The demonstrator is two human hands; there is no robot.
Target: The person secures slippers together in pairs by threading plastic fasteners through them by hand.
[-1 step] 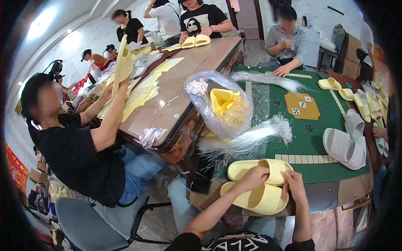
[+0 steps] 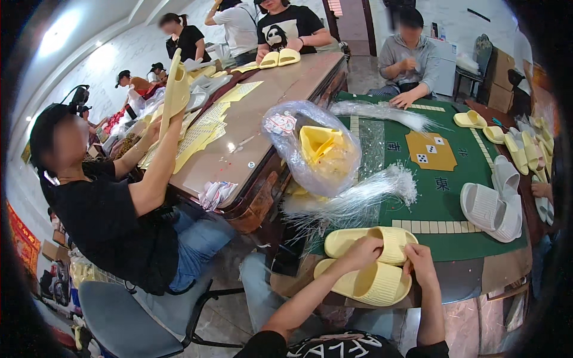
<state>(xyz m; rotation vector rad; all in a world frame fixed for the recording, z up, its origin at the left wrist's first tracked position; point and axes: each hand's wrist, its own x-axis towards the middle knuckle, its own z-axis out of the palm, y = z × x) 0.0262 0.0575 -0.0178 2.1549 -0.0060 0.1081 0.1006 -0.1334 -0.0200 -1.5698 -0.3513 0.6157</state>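
- Yellow slippers [image 2: 370,262]: a pair, stacked at the near edge of the green table [image 2: 441,209], right in front of the person.
- Upper slipper [image 2: 375,240] lies with its long axis running left-right; lower slipper [image 2: 364,283] sits nearer, partly under it, same left-right lie, tilted slightly.
- Left hand [image 2: 362,252]: palm down on the upper slipper's strap, fingers curled and pressed onto it, thumb side hidden, so a full pinch can't be confirmed.
- Right hand [image 2: 419,262]: at the right end of the pair, where the two slippers meet, fingers bent together against the rim; cannot tell if they pinch anything small.
- Key relation: both hands already touch the pair, left hand toward the middle, right hand at the right end; slippers lie just beyond the fingers, toward the far side.
- Bundle of clear plastic strands [image 2: 352,200] lies just beyond the slippers to the far left, near the left hand.
- Clear bag [image 2: 310,149] with yellow contents further off, far left.
- White slippers [image 2: 492,206] to the right, well apart from either hand.
- Other people sit round both tables, their hands separate.
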